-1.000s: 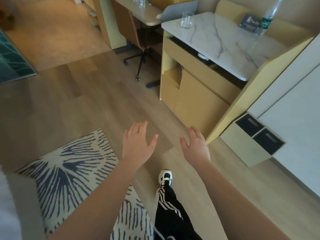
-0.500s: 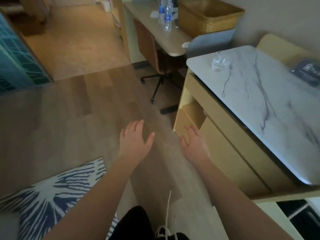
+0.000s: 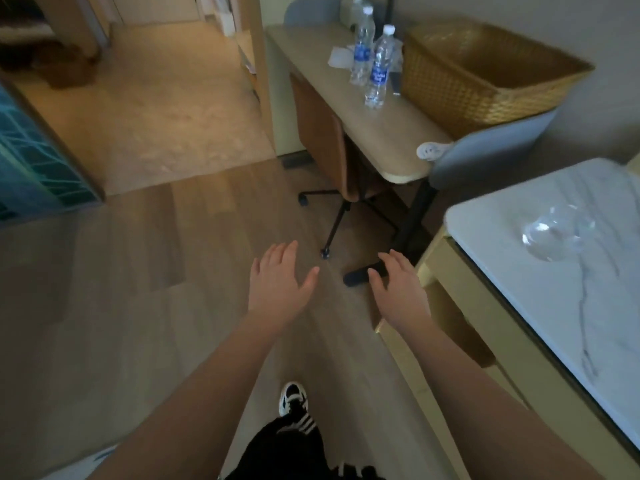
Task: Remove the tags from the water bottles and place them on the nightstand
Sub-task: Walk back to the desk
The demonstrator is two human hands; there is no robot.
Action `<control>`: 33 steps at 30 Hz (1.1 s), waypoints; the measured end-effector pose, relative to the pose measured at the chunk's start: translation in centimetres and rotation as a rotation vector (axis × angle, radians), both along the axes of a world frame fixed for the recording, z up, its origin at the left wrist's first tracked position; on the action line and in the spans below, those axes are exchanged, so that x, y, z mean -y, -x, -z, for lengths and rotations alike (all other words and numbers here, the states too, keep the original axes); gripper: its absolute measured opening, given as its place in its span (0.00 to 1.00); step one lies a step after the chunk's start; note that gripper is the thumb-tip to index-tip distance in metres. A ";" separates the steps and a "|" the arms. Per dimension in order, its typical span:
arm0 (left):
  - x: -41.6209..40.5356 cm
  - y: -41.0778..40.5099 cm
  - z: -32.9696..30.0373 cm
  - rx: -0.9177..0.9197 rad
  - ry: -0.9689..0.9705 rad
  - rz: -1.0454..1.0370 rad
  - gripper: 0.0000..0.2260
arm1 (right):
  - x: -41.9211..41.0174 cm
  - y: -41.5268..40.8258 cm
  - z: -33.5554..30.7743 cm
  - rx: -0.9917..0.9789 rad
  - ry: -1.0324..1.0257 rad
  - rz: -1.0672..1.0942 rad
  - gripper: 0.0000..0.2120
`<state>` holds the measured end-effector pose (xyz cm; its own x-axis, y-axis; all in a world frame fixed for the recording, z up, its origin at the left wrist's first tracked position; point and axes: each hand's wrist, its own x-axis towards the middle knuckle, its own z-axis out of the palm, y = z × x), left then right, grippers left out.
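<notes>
Two clear water bottles with blue labels stand upright on a beige desk [image 3: 381, 140] at the top: a nearer bottle [image 3: 379, 69] and a farther bottle [image 3: 362, 48]. Any tags on them are too small to make out. My left hand [image 3: 277, 285] and my right hand [image 3: 401, 292] hover over the wooden floor well short of the desk, palms down, fingers spread, holding nothing. The marble-topped nightstand [image 3: 571, 306] is at the right, just beside my right hand.
A woven basket [image 3: 485, 71] sits on the desk right of the bottles. A brown swivel chair [image 3: 329, 157] is tucked under the desk. A drinking glass [image 3: 554, 233] stands on the nightstand. My shoe [image 3: 292, 398] shows below.
The view has swung left and forward: the desk with the bottles and basket has come into full view, the patterned rug has dropped out. Both hands stay open and empty.
</notes>
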<state>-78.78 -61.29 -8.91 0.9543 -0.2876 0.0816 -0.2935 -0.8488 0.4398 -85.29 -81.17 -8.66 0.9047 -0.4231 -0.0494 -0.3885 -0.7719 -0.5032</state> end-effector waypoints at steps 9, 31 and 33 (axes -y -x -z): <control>3.3 -21.9 -3.1 0.027 -0.007 0.058 0.30 | 2.8 -20.3 -4.2 0.030 -0.028 0.064 0.24; 24.9 -67.3 -4.7 -0.053 0.169 0.352 0.24 | 21.3 -58.9 -2.9 0.223 -0.095 0.501 0.25; 26.7 -69.6 -5.0 -0.067 0.234 0.361 0.23 | 22.1 -60.2 -3.3 0.234 -0.109 0.548 0.29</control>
<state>-9.15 -87.99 -3.95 0.8011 -0.5853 0.1252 -0.5174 -0.5721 0.6364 -25.04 -103.26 -5.35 0.5486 -0.8343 0.0553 -0.5846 -0.4300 -0.6880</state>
